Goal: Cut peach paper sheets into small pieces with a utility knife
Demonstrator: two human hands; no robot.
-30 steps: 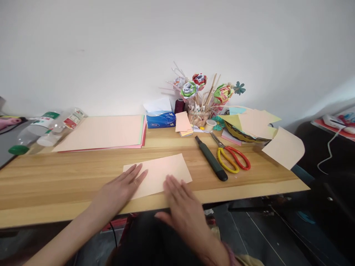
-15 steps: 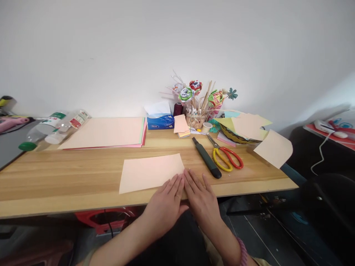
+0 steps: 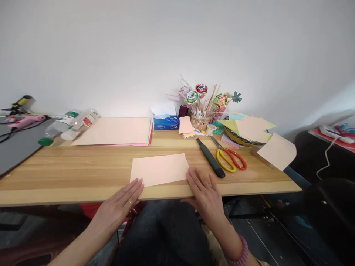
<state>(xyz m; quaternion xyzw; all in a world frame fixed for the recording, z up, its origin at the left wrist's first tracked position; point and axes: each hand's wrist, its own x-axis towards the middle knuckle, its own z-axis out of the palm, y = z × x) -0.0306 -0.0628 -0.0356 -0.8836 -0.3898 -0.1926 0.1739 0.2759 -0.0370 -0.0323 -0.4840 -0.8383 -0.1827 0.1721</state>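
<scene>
A pale pink sheet of paper point(image 3: 161, 168) lies flat near the front edge of the wooden table point(image 3: 91, 173). My left hand point(image 3: 120, 201) has its fingers stretched out, the tips pressing on the sheet's near left corner. At the near right corner, the outstretched fingers of my right hand point(image 3: 206, 192) touch the paper. Just right of the sheet lies a dark green utility knife point(image 3: 209, 159). Beside the knife are scissors point(image 3: 230, 160) with one yellow and one red handle.
A stack of coloured paper point(image 3: 115, 131) and plastic bottles point(image 3: 63, 122) lie at the back left. Behind are a blue tissue pack point(image 3: 166, 123) and a jar point(image 3: 200, 121) of paper flowers. A basket point(image 3: 241, 139) with paper stands right; one curled sheet point(image 3: 279, 150) overhangs it.
My left hand has slid left along the paper's near edge, away from my right hand, to the left corner. My right hand stays at the right corner. The view has shifted slightly left.
</scene>
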